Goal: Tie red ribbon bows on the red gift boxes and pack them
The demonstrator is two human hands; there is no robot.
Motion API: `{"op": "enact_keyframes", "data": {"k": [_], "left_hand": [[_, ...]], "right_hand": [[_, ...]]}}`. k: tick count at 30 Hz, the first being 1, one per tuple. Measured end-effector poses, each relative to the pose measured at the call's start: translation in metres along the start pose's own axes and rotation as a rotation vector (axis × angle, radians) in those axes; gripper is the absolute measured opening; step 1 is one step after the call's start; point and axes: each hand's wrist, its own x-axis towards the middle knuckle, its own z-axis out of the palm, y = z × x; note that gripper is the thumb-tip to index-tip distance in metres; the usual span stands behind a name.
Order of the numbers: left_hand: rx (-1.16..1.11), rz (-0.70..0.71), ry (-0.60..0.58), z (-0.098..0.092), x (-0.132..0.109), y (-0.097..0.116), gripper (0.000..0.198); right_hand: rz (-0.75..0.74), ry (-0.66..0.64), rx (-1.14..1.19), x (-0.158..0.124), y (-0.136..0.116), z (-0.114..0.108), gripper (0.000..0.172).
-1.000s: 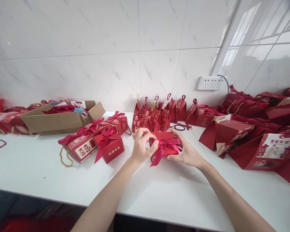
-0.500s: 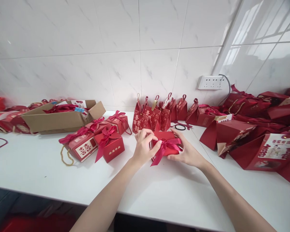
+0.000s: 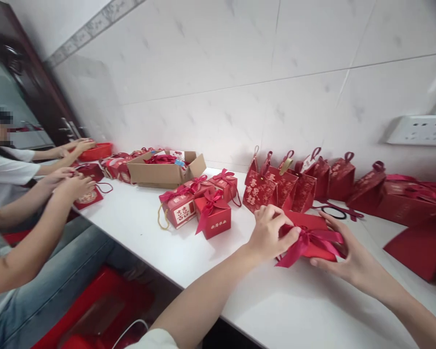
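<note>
A red gift box (image 3: 305, 220) with a dark pink ribbon bow (image 3: 312, 238) on its front is between my two hands, low over the white table. My left hand (image 3: 274, 232) grips its left side, thumb at the ribbon. Around the right side curls my right hand (image 3: 339, 247), thumb below and fingers behind. Left of my hands stands a cluster of finished-looking red boxes with bows, among them a cube-shaped box (image 3: 215, 215) and a box with a gold cord (image 3: 179, 211). Directly behind the held box are several pointed red gift bags (image 3: 263, 191) with loop handles.
A cardboard box (image 3: 152, 174) of ribbons stands toward the back left. Two co-workers sit at the left; one co-worker's hands (image 3: 70, 184) are on a red box, and the other's are by a red basin (image 3: 96, 151). A black ring (image 3: 330, 211) lies behind my right hand.
My view has swung left, bringing the co-workers into sight and shifting the table's contents rightward. Both hands keep nearly the same hold on the gift box.
</note>
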Motion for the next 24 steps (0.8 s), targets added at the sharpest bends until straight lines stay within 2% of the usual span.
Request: {"op": "enact_keyframes", "data": {"k": [7,16,24], "left_hand": [[-0.079,0.011,0.022,0.003,0.0,-0.002,0.015],[-0.1,0.023,0.008,-0.005,0.003,0.001,0.016],[-0.129,0.019,-0.013,-0.007,0.006,-0.004,0.018]], "right_hand": [[0.017,0.019,0.011,0.001,0.007,0.001,0.096],[0.007,-0.036,0.083,-0.001,-0.013,0.0,0.098],[-0.059,-0.056,0.132,0.001,-0.02,0.0,0.098]]}}
